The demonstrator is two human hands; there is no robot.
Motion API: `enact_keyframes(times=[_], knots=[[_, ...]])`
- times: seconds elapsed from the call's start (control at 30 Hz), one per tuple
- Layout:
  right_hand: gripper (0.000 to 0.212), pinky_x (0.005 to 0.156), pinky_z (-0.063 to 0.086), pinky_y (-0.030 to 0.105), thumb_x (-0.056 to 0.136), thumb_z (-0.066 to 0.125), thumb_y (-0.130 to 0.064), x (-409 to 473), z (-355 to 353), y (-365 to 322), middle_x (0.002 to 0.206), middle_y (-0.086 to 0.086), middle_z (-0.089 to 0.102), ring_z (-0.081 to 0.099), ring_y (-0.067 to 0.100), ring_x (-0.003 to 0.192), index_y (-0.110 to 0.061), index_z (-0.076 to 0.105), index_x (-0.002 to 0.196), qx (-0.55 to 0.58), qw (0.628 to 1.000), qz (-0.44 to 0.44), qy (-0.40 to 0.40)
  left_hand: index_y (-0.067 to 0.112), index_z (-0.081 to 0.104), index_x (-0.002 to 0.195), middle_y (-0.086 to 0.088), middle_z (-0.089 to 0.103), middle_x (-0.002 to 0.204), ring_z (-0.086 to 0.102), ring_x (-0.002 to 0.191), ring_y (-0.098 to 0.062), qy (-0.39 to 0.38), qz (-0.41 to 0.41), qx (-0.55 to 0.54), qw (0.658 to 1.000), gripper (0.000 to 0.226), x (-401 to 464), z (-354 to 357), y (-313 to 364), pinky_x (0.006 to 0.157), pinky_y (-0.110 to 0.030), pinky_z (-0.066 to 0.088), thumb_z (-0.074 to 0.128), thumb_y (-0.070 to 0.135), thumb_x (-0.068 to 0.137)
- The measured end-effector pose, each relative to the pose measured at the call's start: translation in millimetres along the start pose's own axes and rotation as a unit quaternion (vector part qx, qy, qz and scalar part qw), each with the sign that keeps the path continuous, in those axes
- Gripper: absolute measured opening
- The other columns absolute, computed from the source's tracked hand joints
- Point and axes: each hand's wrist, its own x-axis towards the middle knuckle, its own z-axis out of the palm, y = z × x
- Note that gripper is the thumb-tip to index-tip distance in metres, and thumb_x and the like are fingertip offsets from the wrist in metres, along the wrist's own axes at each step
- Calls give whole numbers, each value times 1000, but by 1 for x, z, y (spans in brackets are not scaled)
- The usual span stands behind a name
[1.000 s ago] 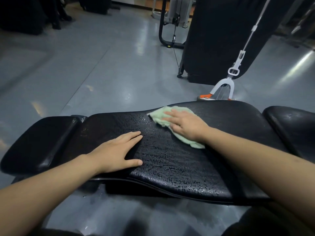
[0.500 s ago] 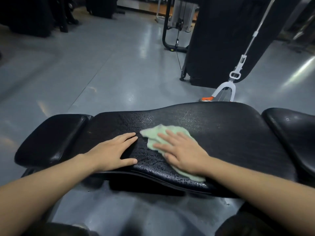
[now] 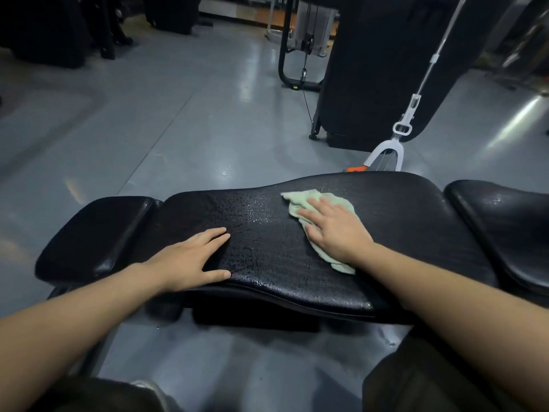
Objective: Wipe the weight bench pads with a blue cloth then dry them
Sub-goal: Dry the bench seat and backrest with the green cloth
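Wet black bench pad under two flat hands, fingers straight, right hand on seemingly pale-green cloth.

Three pads, one cloth, perhaps one mop.

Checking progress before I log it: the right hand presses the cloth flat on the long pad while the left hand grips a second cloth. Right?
Not quite. In the head view the left hand holds no cloth; it rests flat on the long pad. The right hand does press the cloth there.
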Motion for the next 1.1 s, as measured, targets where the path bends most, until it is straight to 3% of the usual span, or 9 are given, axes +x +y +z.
enact_keyframes(times=[0.1, 0.2, 0.33, 0.47, 0.57, 0.73, 0.83, 0.97, 1.1], knots=[[71, 117, 26, 45, 90, 6, -57, -7, 5, -14, 161, 1, 33, 24, 27, 150, -39, 40, 149, -19, 998, 50, 13, 34, 6, 158, 24, -4, 163, 9, 150, -4, -5, -2, 1, 1000, 90, -1, 1, -1, 115, -31, 31, 42, 74, 86], [65, 115, 29, 49, 92, 15, -55, -32, 8, -30, 159, 6, 36, 28, 33, 148, -35, 43, 148, -17, 999, 34, 16, 33, 7, 158, 22, -3, 163, 9, 150, -4, -4, 1, 3, 1000, 92, 0, 2, -2, 115, -31, 31, 40, 76, 83], [53, 109, 40, 51, 96, 35, -48, -73, 13, -52, 154, 9, 45, 40, 36, 142, -30, 50, 144, -37, 995, -79, 48, 31, 8, 158, 21, -1, 163, 10, 150, -4, -5, 6, 8, 1000, 93, 2, 1, -2, 115, -30, 30, 40, 76, 83], [54, 118, 29, 48, 99, 37, -50, -80, 17, -49, 161, 5, 35, 30, 32, 149, -32, 40, 150, -34, 978, -204, 22, 31, 8, 158, 21, -1, 163, 12, 149, -4, -6, 8, 7, 1000, 94, 5, 0, -2, 114, -29, 30, 43, 76, 84], [50, 121, 23, 46, 101, 38, -50, -62, 17, -40, 163, 0, 31, 24, 26, 152, -36, 42, 150, -8, 971, -239, -1, 31, 8, 158, 22, 0, 162, 13, 148, -3, -4, 8, 4, 1000, 94, 6, -1, -2, 113, -29, 30, 44, 76, 84], [54, 120, 25, 48, 98, 29, -54, -5, 14, -35, 158, 1, 40, 31, 27, 148, -36, 48, 146, 3, 991, -136, 6, 31, 10, 158, 22, 2, 161, 15, 147, -3, 12, 15, 1, 1000, 94, 4, 3, -8, 114, -29, 31, 43, 77, 83], [66, 121, 23, 46, 92, 13, -59, 28, 12, -43, 161, 0, 35, 27, 26, 150, -39, 43, 148, 11, 999, -27, 14, 34, 10, 158, 22, 2, 162, 13, 148, -4, 9, 13, 0, 1000, 94, 1, 4, -17, 117, -32, 29, 42, 80, 82], [71, 119, 23, 47, 89, 6, -55, 44, 19, -64, 163, 2, 30, 20, 28, 152, -37, 37, 151, 7, 995, 97, 37, 35, 10, 158, 20, 3, 162, 12, 148, -5, 4, 6, 1, 1000, 92, -2, 3, -25, 117, -32, 27, 45, 78, 83], [74, 119, 19, 53, 86, 0, -60, 22, 22, -86, 166, 7, 21, 14, 36, 152, -40, 22, 154, 15, 997, 77, 9, 34, 9, 158, 18, 2, 163, 11, 149, -7, -4, 3, 9, 1000, 95, -2, 2, -29, 117, -31, 26, 43, 79, 81]])
